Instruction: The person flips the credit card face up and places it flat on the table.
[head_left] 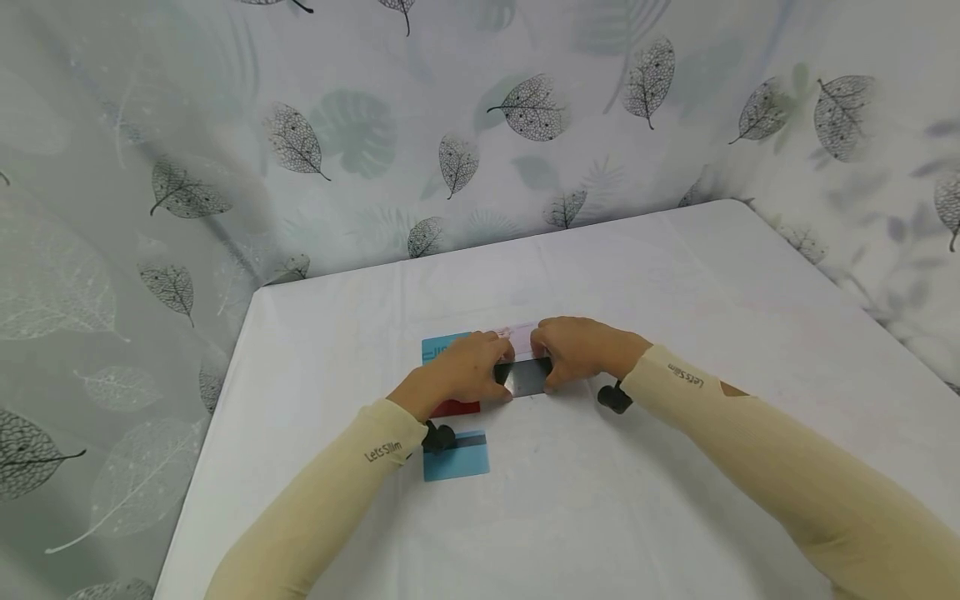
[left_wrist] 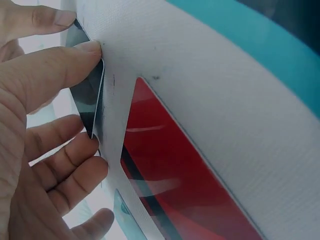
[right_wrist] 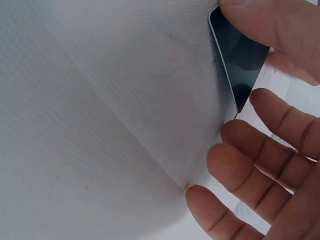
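A glossy black card (head_left: 525, 377) lies between my two hands near the middle of the white table. My left hand (head_left: 468, 367) holds its left end, thumb on the near edge and fingertips at the far edge. At the other end, my right hand (head_left: 581, 350) grips it the same way. In the right wrist view the black card (right_wrist: 240, 60) looks slightly tilted against the cloth. Just beyond it is a pale pink card (head_left: 519, 336), partly covered by my fingers. Beside my left hand lies a red card (left_wrist: 170, 165) with a dark stripe.
A teal card (head_left: 442, 344) sticks out past my left hand. Nearer to me, a light blue card (head_left: 465, 467) with a dark stripe lies under my left wrist camera (head_left: 438, 437). A leaf-patterned curtain (head_left: 480, 125) hangs behind the white table (head_left: 637, 517).
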